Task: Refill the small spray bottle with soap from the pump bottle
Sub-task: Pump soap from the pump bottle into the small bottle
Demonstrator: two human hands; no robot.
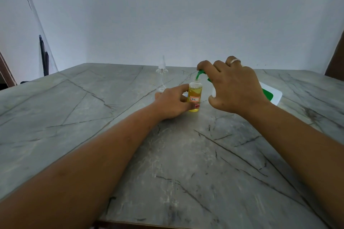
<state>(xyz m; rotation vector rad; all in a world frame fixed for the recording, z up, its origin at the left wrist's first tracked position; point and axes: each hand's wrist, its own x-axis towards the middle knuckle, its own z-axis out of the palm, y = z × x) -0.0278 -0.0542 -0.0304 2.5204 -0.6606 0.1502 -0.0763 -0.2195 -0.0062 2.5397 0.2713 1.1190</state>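
Nearest, the bench (186, 163) is showing a wide stretch of bare grey veined stone between its near edge and the hands, crossed only by the two forearms, which are reaching in from the near corners and leaving open room between them.

Towards the middle of the bench, the left hand (171, 102) is resting on the stone and grasping the small spray bottle (194, 96), thumb in front near the base and fingers curled round the back. The bottle is standing upright with its cap off, partly full of yellow liquid, and is bearing a small white label (194, 99).

Just right of it, the right hand (234, 87), wearing a ring (235, 61), is hovering above the stone with its fingers curled over the green head of the pump bottle (273, 96). The green spout (199, 74) is pointing down into the small bottle's open mouth. The pump bottle's white body is showing to the right of the wrist, apparently leaning; the hand is hiding most of it.

Behind the left hand, a clear sprayer piece (161, 72) is standing apart; I cannot tell whether it is a whole bottle.

Beyond, open stone is running to the far edge, which is meeting a plain pale wall (186, 15). A dark flat object (43, 55) is leaning past the far left corner.
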